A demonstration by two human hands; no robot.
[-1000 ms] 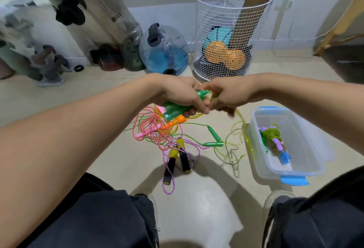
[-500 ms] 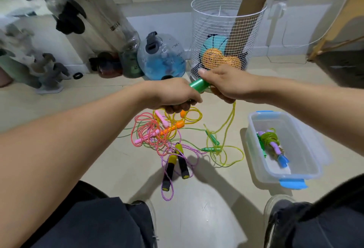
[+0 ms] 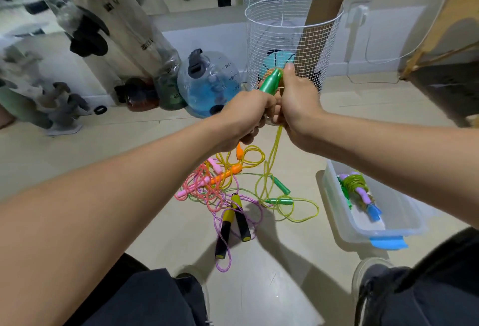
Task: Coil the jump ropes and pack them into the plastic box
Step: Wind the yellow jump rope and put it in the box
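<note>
Head view shows both hands raised over the floor, working one rope. The left hand (image 3: 246, 112) is curled round the green handles (image 3: 270, 81), which stick up and away from its fist. The right hand (image 3: 298, 97) is pressed against the left, thumb up beside the handle tips, fingers closed on the yellow cord (image 3: 276, 144) that hangs from between the two fists down to the floor.

This looks like the winding step: cord being wrapped round the paired handles. To do it well, I would keep the left fist steady as the spool, let the right hand feed each turn snug against the last one, and keep light tension so the loops do not slide off the tapered ends. The slack cord runs down into a loose loop near another green pair (image 3: 281, 193) on the floor; lifting slowly should stop it from dragging that rope or the pile (image 3: 207, 188) of pink, orange and purple ropes along.

Both forearms reach forward and meet in the middle, wrists roughly level, elbows out to either side.

The box (image 3: 363, 232) stands on the floor by the right knee, lid off, with one coiled bundle (image 3: 359, 188) already in it. Several ropes lie uncoiled, so the job is at an early stage.
</note>
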